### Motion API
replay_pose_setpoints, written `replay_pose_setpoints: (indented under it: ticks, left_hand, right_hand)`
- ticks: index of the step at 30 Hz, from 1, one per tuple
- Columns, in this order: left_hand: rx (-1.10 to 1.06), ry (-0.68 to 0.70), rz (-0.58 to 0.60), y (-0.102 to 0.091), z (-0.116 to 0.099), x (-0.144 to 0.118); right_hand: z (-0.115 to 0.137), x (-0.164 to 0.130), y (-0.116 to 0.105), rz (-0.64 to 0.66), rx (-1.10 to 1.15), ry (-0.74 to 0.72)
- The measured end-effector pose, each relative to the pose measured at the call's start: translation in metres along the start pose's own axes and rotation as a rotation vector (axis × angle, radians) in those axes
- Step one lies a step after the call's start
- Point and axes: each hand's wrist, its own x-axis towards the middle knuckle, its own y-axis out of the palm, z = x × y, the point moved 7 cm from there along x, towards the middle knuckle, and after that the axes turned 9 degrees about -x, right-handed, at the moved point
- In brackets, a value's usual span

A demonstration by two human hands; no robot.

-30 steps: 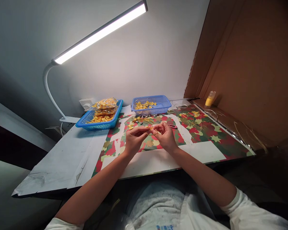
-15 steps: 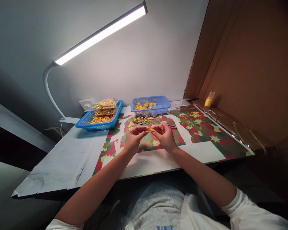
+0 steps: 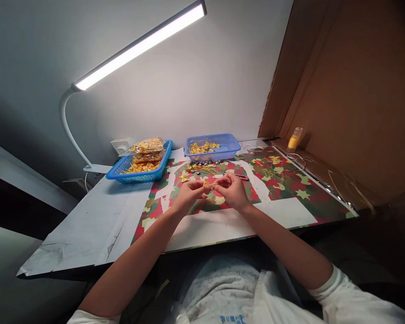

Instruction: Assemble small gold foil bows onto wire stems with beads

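Between my two hands, just above the patterned mat (image 3: 219,207), is a small yellow bow (image 3: 206,184). My left hand (image 3: 189,193) pinches its left side. The fingers of my right hand (image 3: 232,189) are closed at its right side, on what looks like a thin gold tie (image 3: 215,184). A small shiny bell seems to hang under the bow, too small to be sure. Beyond my hands lie several gold twist ties (image 3: 204,169) and a row of small silver bells (image 3: 198,173). One loose yellow bow (image 3: 183,179) rests near my left hand.
A blue basket (image 3: 135,177) with bagged and loose yellow bows stands at the left. Another blue basket (image 3: 227,155) holds bows at the back. Pink-handled snips (image 3: 242,177) lie behind my right hand. Gold scraps (image 3: 276,173) and a yellow bottle (image 3: 294,140) are at right; a lamp (image 3: 141,47) hangs above.
My hands have drawn slightly apart, and more of the bow and the thin tie shows between them. The baskets and loose pieces have stayed in place.
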Motion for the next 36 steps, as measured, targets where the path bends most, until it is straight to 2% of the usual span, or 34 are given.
replay_pose_setpoints:
  ticks: [5,9,15,22,25,28,31,36]
  left_hand:
    - [0.05,-0.036,0.061,0.001,-0.001,0.0]
    - [0.099,-0.002,0.102,0.004,-0.004,-0.001]
    - [0.126,-0.018,0.094,0.003,-0.004,-0.002]
    - [0.15,0.044,0.075,0.005,-0.009,-0.002]
    - [0.105,0.051,0.013,-0.001,-0.007,0.002]
    - [0.017,0.029,-0.067,-0.012,-0.004,0.007]
    - [-0.106,0.005,-0.125,-0.019,-0.004,0.009]
    - [-0.223,-0.002,-0.214,-0.028,-0.009,0.009]
  right_hand:
    - [0.0,0.0,0.0,0.017,-0.018,0.001]
    - [0.001,0.0,-0.001,0.015,-0.03,-0.015]
    - [0.0,0.0,-0.001,0.021,-0.052,-0.009]
    - [0.001,-0.001,-0.001,0.008,-0.025,-0.001]
    - [0.011,0.0,-0.008,-0.017,0.089,-0.029]
    - [0.022,0.002,-0.017,0.022,0.332,-0.034]
    - [0.025,0.007,-0.024,0.096,0.558,0.019]
    - [0.02,0.014,-0.037,0.126,0.683,0.121]
